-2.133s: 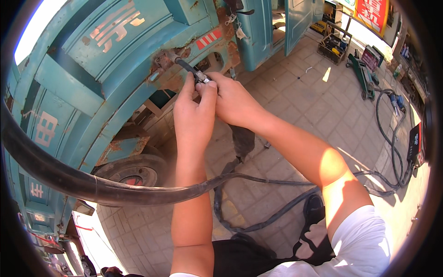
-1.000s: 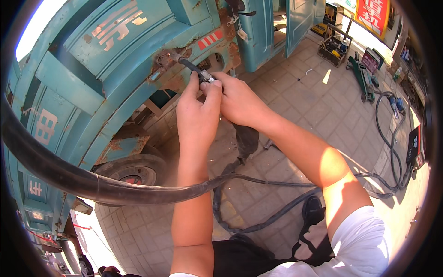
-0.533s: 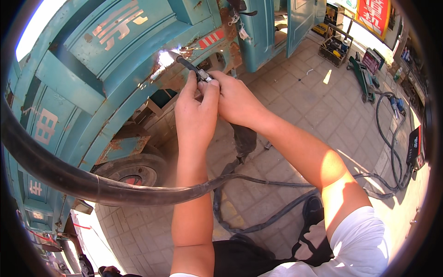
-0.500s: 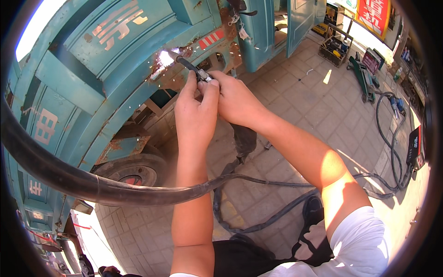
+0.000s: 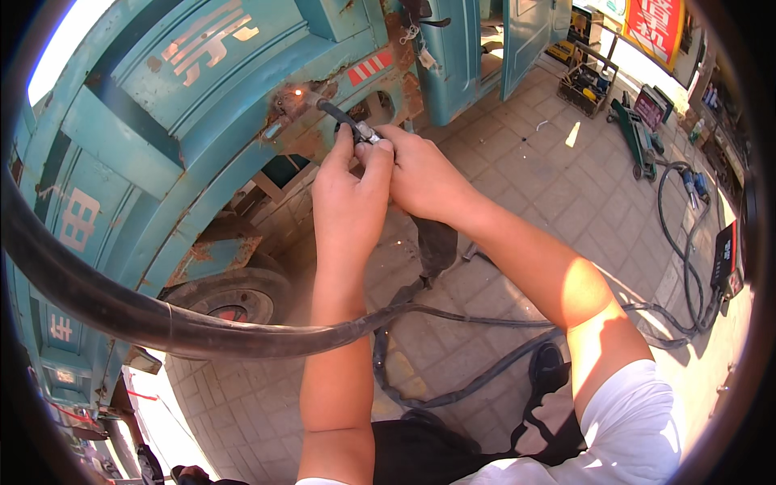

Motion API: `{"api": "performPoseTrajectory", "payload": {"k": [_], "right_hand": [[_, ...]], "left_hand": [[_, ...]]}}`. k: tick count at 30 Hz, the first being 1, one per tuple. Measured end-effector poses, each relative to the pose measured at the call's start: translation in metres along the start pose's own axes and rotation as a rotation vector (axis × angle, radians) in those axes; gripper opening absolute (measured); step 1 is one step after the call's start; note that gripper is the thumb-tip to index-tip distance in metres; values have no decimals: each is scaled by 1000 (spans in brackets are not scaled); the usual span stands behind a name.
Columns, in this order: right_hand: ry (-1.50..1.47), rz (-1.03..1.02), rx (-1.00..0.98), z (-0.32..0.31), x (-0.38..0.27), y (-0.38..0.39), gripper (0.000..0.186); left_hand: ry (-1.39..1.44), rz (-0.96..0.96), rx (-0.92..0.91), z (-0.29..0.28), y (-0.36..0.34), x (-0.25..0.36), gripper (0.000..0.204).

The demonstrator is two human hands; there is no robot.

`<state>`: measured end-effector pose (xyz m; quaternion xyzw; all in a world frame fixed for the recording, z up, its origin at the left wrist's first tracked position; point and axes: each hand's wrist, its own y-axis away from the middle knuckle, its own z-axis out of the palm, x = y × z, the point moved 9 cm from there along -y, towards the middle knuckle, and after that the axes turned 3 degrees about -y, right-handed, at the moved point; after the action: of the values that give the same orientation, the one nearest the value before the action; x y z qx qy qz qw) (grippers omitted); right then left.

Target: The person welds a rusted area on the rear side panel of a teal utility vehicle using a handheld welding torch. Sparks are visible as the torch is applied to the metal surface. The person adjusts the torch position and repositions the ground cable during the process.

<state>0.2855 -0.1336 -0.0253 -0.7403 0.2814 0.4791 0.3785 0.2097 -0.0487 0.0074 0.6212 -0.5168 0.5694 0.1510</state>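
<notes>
Both hands are closed round a welding torch, whose dark bent neck [image 5: 338,115] sticks out past the fingers toward the teal truck body [image 5: 206,212]. My left hand [image 5: 349,194] has its thumb and fingers at the metal collar. Beside it, my right hand [image 5: 428,178] wraps the handle, most of which is hidden. Just off the nozzle, a small orange spot [image 5: 298,92] glows on the rusty, scorched sheet metal. From beneath the right hand a black sleeved cable [image 5: 436,246] hangs down to the floor.
A thick black hose [image 5: 242,341] arcs close across the lower left, over my left forearm. Cables loop over the brick paving to a red-and-black machine [image 5: 727,259] at right. A green floor jack [image 5: 636,137] and a toolbox [image 5: 584,85] stand farther back. A truck wheel [image 5: 234,303] is low left.
The bright arc and most of the sparks have gone, leaving a small glowing spot. Both hands and the torch have shifted slightly right and down, a little back from the metal.
</notes>
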Motion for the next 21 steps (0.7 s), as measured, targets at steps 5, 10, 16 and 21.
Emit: {"api": "performPoseTrajectory", "payload": {"k": [5, 10, 16, 21], "right_hand": [[-9, -16, -2, 1, -4, -1, 40], [-5, -21, 10, 2, -5, -2, 41], [1, -59, 35, 2, -7, -3, 40], [-4, -58, 19, 2, -6, -3, 40]], "left_hand": [[-11, 34, 33, -3, -1, 1, 71], [-19, 42, 49, -5, -2, -3, 70], [7, 12, 29, -4, -2, -4, 69], [17, 14, 18, -4, -2, -1, 70]]}}
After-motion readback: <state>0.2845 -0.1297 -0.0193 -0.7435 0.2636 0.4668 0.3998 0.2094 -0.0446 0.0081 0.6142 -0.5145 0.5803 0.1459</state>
